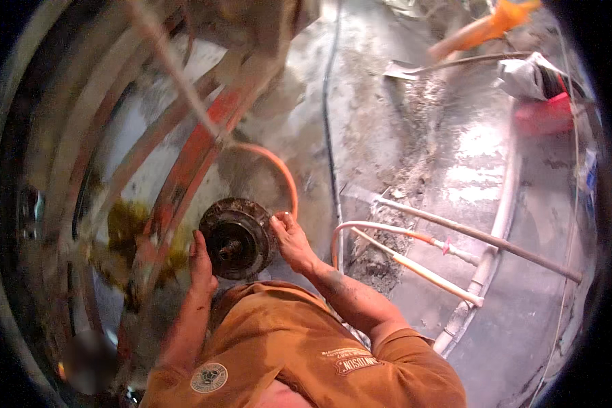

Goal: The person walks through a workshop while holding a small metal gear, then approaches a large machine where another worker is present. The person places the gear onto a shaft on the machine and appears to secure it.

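Note:
A dark, grimy round metal part (236,231), disc-shaped with a raised ring and a short stub at its centre, is held in front of my body between both hands. My left hand (202,262) presses against its left edge, with the fingers pointing up along the rim. On the opposite side my right hand (291,239) grips the rim, its thumb and fingers closed on the edge. The face with the stub is turned up toward me. Below the part is the front of my brown shirt (279,326).
A red steel beam (204,143) slants along the left, near a yellow-brown stain (129,228). An orange hose (282,170) and a black cable (329,102) run ahead. At right lie a long-handled scraper (483,234), a white pipe (503,224) and a thinner hose (381,226).

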{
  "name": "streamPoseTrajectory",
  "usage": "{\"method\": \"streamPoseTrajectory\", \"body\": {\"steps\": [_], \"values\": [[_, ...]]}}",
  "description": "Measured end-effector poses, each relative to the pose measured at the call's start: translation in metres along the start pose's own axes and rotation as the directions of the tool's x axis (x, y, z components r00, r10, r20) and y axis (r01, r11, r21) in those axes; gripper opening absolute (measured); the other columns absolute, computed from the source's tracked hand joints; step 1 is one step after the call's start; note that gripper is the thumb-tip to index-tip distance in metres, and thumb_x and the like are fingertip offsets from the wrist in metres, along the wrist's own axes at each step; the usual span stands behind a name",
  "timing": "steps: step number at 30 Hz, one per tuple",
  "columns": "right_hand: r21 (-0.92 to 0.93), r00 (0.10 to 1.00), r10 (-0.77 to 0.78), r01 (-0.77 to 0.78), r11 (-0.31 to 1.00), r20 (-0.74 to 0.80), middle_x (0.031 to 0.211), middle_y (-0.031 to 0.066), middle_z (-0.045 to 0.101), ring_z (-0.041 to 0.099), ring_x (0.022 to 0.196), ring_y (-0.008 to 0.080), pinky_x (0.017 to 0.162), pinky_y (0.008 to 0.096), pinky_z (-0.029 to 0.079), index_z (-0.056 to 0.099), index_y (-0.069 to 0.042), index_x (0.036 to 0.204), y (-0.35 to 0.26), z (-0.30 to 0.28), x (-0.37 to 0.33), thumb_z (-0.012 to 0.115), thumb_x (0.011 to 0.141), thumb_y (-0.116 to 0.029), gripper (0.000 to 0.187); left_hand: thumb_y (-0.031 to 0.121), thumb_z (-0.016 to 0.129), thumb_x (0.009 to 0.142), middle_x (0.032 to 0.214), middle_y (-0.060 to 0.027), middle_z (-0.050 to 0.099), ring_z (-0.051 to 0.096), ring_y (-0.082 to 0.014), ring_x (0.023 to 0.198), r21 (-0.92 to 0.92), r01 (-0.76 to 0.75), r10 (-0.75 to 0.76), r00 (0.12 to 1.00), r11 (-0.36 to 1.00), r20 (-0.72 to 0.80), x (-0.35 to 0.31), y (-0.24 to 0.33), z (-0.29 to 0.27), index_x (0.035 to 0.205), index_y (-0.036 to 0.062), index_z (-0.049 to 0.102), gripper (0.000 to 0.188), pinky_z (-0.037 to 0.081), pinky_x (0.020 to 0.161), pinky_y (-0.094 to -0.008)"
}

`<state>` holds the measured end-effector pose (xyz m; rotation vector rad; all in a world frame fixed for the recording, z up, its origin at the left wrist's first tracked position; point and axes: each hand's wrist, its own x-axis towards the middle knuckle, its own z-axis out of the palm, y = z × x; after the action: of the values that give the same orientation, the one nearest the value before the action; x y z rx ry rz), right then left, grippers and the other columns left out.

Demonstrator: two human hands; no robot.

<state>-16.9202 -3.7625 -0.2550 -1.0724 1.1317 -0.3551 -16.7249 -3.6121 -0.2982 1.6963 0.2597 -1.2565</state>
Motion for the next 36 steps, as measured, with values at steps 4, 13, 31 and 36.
{"method": "streamPoseTrajectory", "body": {"steps": [4,13,31,36], "values": [[0.045,0.973,0.015,-0.004,0.999,-0.232,0.089,0.0020,0.052,0.044,0.083,0.0102,0.075,0.0268,0.040,0.052,-0.002,0.112,-0.036,-0.076,0.038,0.051,0.101,-0.028,0.028,0.077,0.051,0.082,0.155,-0.0176,0.022,0.018,-0.0327,0.144,0.227,-0.090,0.070,0.993,0.970,0.098,-0.002,0.078,0.132,0.149,0.0067,0.023,0.101,0.021,0.114,-0.0517],[0.375,0.903,0.012,0.166,0.912,-0.429,0.092,0.0025,0.057,0.049,0.083,0.0092,0.076,0.0269,0.044,0.051,-0.001,0.110,-0.119,-0.228,0.162,0.050,0.102,-0.026,0.026,0.070,0.062,0.080,0.109,-0.0089,0.058,0.062,-0.0178,0.096,0.147,-0.181,0.086,0.863,0.972,0.497,0.090,0.193,0.368,0.126,-0.0018,0.043,0.088,0.054,0.079,-0.0333],[0.383,0.936,-0.029,0.171,0.908,-0.350,0.087,-0.0038,0.051,0.042,0.080,0.0038,0.071,0.0212,0.039,0.053,-0.007,0.109,-0.324,-0.622,0.476,0.050,0.102,-0.021,0.017,0.067,0.057,0.085,0.088,-0.0016,0.065,0.060,-0.0088,0.079,0.117,-0.152,0.090,0.905,0.981,0.416,0.194,0.350,0.867,0.096,0.0052,0.060,0.063,0.051,0.071,-0.0274],[0.291,0.944,-0.045,0.146,0.945,-0.327,0.080,-0.0062,0.048,0.040,0.071,0.0022,0.063,0.0198,0.038,0.053,-0.008,0.107,-0.405,-0.717,0.587,0.051,0.102,-0.023,0.016,0.064,0.054,0.089,0.096,-0.0047,0.067,0.063,-0.0138,0.085,0.139,-0.188,0.131,0.931,0.972,0.342,0.265,0.401,0.982,0.109,0.0021,0.060,0.066,0.052,0.074,-0.0313]]}}
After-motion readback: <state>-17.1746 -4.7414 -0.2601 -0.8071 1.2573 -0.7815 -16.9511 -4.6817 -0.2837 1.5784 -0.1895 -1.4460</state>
